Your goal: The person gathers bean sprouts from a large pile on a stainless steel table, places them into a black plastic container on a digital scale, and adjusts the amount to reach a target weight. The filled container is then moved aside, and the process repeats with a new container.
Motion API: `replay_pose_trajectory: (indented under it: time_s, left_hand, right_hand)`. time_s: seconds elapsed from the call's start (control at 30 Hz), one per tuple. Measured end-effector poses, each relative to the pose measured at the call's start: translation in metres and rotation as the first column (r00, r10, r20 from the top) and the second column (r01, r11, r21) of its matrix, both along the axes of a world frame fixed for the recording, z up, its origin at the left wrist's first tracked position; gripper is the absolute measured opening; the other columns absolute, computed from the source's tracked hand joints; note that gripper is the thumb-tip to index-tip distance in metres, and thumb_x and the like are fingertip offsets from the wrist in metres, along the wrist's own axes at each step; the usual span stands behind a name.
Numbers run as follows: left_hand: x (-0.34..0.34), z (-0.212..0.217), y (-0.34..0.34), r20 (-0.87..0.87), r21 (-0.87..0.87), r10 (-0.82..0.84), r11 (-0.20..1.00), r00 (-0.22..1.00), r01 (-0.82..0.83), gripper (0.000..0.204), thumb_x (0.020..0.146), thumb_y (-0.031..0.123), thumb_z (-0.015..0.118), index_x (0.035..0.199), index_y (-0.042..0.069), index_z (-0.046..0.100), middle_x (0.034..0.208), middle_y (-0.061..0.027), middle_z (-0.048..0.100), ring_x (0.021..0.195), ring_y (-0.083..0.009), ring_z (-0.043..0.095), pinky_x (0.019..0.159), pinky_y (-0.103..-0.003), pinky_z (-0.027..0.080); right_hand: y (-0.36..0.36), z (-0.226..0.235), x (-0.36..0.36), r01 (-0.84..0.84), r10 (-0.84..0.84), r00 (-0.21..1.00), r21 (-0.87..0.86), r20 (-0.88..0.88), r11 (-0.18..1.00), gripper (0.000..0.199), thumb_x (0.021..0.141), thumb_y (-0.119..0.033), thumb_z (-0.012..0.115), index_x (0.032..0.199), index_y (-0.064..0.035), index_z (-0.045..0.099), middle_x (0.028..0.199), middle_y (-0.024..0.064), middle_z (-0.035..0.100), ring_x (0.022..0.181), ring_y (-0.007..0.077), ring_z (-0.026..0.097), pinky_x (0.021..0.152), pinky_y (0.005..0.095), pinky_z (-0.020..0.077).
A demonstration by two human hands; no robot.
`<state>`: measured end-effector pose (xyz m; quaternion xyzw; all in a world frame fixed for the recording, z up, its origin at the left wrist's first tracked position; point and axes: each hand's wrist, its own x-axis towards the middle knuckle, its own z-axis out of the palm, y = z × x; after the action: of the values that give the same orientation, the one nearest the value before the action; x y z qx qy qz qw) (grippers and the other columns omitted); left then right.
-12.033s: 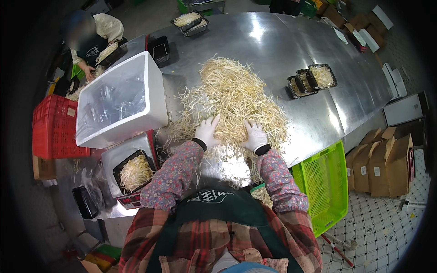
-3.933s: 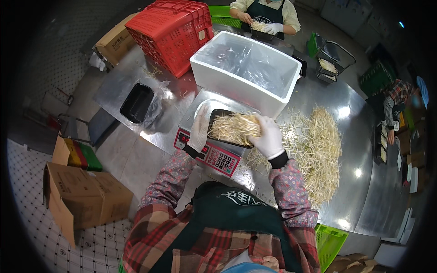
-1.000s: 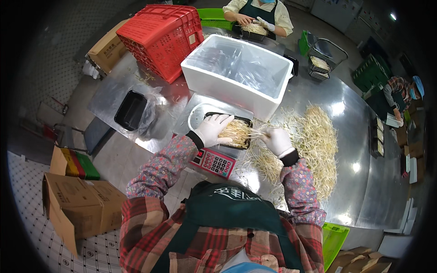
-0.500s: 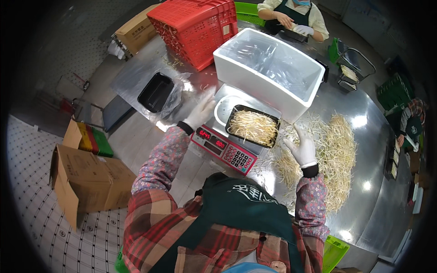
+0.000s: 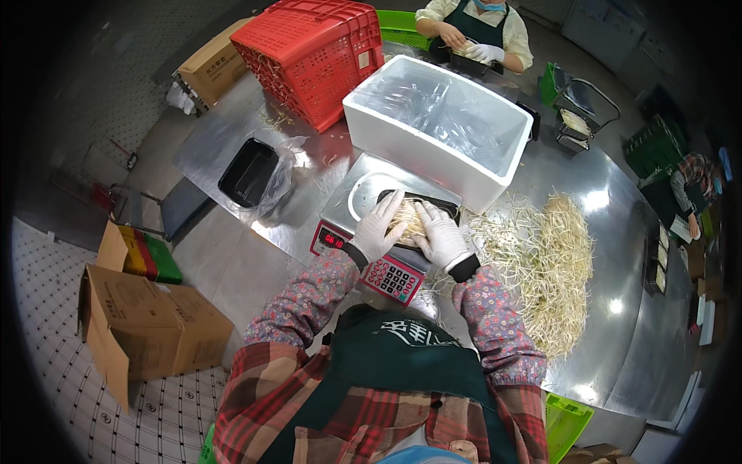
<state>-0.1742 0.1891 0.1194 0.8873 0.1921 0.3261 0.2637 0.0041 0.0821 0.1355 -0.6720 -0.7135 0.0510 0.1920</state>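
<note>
A black plastic tray point(image 5: 444, 205) of bean sprouts point(image 5: 408, 220) sits on the steel pan of a red digital scale point(image 5: 394, 280). Both hands wear white gloves and lie over the sprouts from either side. My left hand point(image 5: 379, 227) presses its fingertips on the left part, fingers stretched out. My right hand point(image 5: 443, 237) rests on the right part, its fingers extended and pointing away from me. Between them they hide much of the tray. To the right spreads a large loose pile of bean sprouts point(image 5: 563, 271).
Behind the scale stands a white foam box point(image 5: 433, 158) lined with clear plastic. An empty black tray point(image 5: 249, 172) lies left beside clear film. A red crate point(image 5: 309, 62) is at the back left. Cardboard boxes point(image 5: 151, 325) stand on the floor. A co-worker point(image 5: 479, 39) handles a tray opposite.
Both hands have come inward from the scale's left and the sprout pile onto the sprouts in the tray. The scale's lit reading has changed. The whole view has shifted slightly.
</note>
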Motion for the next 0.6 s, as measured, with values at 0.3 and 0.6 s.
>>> replay_pose_trajectory:
  time_s: [0.3,0.6]
  left_hand:
    - [-0.009,0.011,0.007,-0.18,0.008,-0.004,1.0,0.984,0.005,0.057,0.095,0.026,0.054,0.144,0.0,0.04,0.143,-0.0227,0.045,0.137,-0.0388,0.038,0.113,-0.045,0.029]
    - [0.005,0.006,0.015,-0.06,0.025,-0.027,0.999,0.998,0.029,0.045,0.095,0.011,0.049,0.137,-0.004,0.045,0.135,-0.0237,0.05,0.129,-0.0379,0.045,0.11,-0.044,0.033]
  right_hand:
    - [-0.01,0.027,0.036,-0.071,0.062,0.918,-0.008,-0.392,0.997,0.085,0.077,-0.018,0.077,0.149,-0.0055,0.034,0.149,0.024,0.037,0.137,0.0374,0.037,0.116,0.0396,0.0291]
    - [-0.008,0.038,-0.003,0.082,-0.011,0.971,0.29,-0.239,0.953,0.04,0.084,-0.025,0.068,0.121,-0.0108,0.063,0.123,0.0158,0.061,0.119,0.0337,0.053,0.101,0.043,0.0417]
